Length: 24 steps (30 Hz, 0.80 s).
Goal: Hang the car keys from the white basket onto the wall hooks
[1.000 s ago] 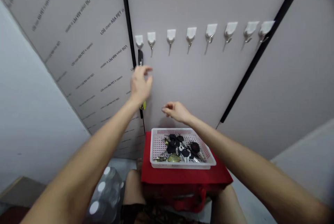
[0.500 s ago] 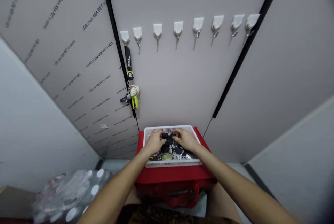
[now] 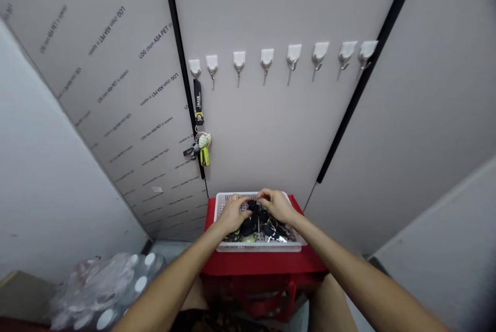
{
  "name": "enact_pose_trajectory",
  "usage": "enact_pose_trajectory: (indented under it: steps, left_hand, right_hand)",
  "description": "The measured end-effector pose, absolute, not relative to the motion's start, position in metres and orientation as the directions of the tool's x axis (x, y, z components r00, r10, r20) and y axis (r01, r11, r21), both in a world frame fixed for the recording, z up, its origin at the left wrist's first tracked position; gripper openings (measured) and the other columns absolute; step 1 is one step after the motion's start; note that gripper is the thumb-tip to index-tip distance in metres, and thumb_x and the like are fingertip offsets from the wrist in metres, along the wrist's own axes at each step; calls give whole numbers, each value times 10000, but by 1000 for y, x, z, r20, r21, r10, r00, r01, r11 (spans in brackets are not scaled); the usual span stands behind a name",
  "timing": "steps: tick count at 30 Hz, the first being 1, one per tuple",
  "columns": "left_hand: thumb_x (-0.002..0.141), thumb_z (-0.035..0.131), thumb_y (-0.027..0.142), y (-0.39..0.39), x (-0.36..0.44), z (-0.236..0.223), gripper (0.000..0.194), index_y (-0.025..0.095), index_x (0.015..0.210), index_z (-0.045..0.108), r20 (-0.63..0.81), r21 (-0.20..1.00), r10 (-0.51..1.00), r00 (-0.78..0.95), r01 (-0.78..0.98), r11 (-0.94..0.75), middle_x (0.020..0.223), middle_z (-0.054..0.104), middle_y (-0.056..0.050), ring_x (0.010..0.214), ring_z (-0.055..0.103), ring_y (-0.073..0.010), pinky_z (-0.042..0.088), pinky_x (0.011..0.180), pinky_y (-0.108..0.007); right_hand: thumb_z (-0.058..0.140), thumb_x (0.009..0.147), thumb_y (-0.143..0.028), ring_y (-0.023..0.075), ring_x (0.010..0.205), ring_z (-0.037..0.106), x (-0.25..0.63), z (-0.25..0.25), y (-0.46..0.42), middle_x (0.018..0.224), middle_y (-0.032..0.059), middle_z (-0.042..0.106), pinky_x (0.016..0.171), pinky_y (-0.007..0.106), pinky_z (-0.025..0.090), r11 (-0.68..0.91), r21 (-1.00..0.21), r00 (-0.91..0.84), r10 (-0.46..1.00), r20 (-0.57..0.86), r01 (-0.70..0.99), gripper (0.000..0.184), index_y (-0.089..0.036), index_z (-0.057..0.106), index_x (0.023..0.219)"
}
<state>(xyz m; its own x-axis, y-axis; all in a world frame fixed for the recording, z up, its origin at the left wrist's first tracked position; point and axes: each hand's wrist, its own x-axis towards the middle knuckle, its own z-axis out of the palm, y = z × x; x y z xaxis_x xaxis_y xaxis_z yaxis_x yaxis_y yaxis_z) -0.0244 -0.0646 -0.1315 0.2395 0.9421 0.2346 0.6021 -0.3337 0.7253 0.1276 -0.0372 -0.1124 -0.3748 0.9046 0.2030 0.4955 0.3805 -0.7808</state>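
Both my hands are down in a white plastic basket [image 3: 258, 247], among a heap of keys with black fobs and metal blades [image 3: 263, 228]. My left hand [image 3: 233, 214] lies over the left side of the heap. My right hand [image 3: 275, 205] curls over the black fobs at the far side. The fingers hide what either hand may hold. High on the wall, a row of several white adhesive hooks [image 3: 267, 58] runs across. A black lanyard keychain [image 3: 200, 125] with a yellow fob and a small white ball hangs from the leftmost hook [image 3: 195, 67].
The basket rests on a red bag [image 3: 263, 265] with red straps, between my knees. Grey wall panels with printed lettering and black joint strips rise behind it. Plastic-wrapped water bottles [image 3: 112, 290] stand on the floor at lower left.
My hands have dropped from the wall to the basket, leaving the keychain hanging on the leftmost hook. Over the last half second, they have stayed in the keys, and the view has shifted slightly.
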Motion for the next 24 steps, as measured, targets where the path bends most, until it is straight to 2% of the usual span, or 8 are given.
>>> enact_pose_trajectory:
  steps: [3,6,9,12,15,21,24]
  left_hand:
    - [606,505,209,-63,-22,-120,373,173,976,469,264,866,943,204,381,-325,1009,482,-63,939,416,-154,280,848,-282]
    - [580,540,194,-62,-19,-103,371,167,945,479,227,961,949,220,106,-254,1015,495,-57,943,425,-148,281,854,-277]
    - [559,567,192,-65,-18,-89,362,165,908,475,122,988,943,309,-130,-86,891,545,-41,772,509,-129,364,738,-275]
    - [563,574,231,-69,-19,-84,297,160,833,473,2,949,945,327,-300,102,705,542,3,572,519,-88,389,596,-246]
    - [598,549,235,-71,-22,-84,201,140,761,482,-48,869,940,337,-449,205,620,528,7,535,502,-69,380,551,-212]
    - [693,430,209,-72,-26,-75,119,134,747,504,-62,756,960,273,-615,224,616,556,-22,538,505,-72,386,562,-205]
    - [708,387,224,-72,-29,-70,165,127,708,520,-99,739,963,251,-630,240,599,559,-25,526,505,-77,384,580,-217]
  right_hand:
    - [413,610,-231,78,517,423,122,-90,-36,552,-32,475,537,213,337,378,-851,-361,900,246,363,103,-153,477,633]
    - [453,574,-246,66,479,414,114,-69,-36,524,-48,459,502,207,344,275,-941,-338,920,199,196,117,-152,449,643]
    - [478,548,-248,57,456,420,106,-56,-38,520,-54,470,464,196,344,153,-986,-286,950,127,71,149,-156,430,655]
    - [494,536,-244,51,452,427,101,-52,-39,520,-56,471,450,187,344,83,-997,-251,965,79,4,152,-153,438,644]
    - [501,548,-246,49,478,446,100,-55,-38,560,-40,494,489,195,368,71,-997,-248,966,73,-17,156,-145,461,659]
    - [484,601,-300,82,596,497,104,-65,-46,687,3,534,547,218,392,105,-993,-370,926,80,48,303,-157,458,868]
    - [500,586,-326,78,547,490,104,-63,-50,621,-12,523,530,216,392,140,-987,-448,889,94,72,297,-148,474,823]
